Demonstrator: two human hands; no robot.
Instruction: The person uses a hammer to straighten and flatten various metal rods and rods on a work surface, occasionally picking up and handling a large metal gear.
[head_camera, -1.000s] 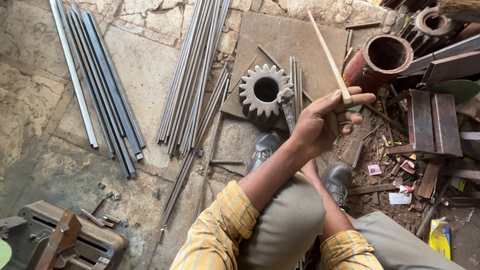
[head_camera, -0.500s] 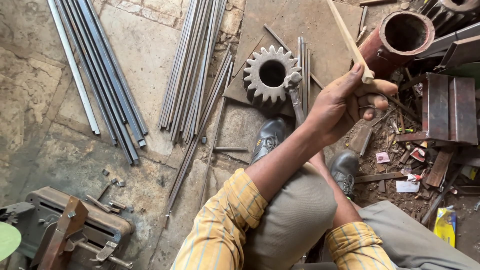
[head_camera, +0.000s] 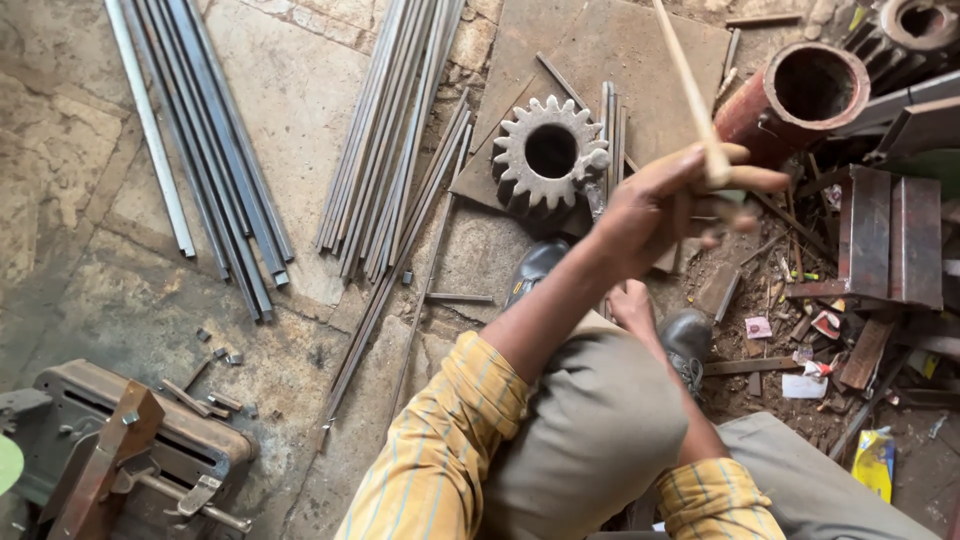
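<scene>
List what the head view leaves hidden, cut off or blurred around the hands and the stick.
- Stick: its upper end is cut off by the top edge.
- Left hand: fingertips are motion-blurred, so the grip is unclear.
- Right hand: mostly hidden behind the knee and left forearm; whether it holds anything cannot be told.
- Gear: its lower right is covered by the left hand.
- Machine: cut off by the bottom-left corner.

Yellow striped shirt sleeves (head_camera: 440, 450) rolled at elbow, grey-brown trousers (head_camera: 590, 430), dark scuffed shoes (head_camera: 688, 340)
</scene>
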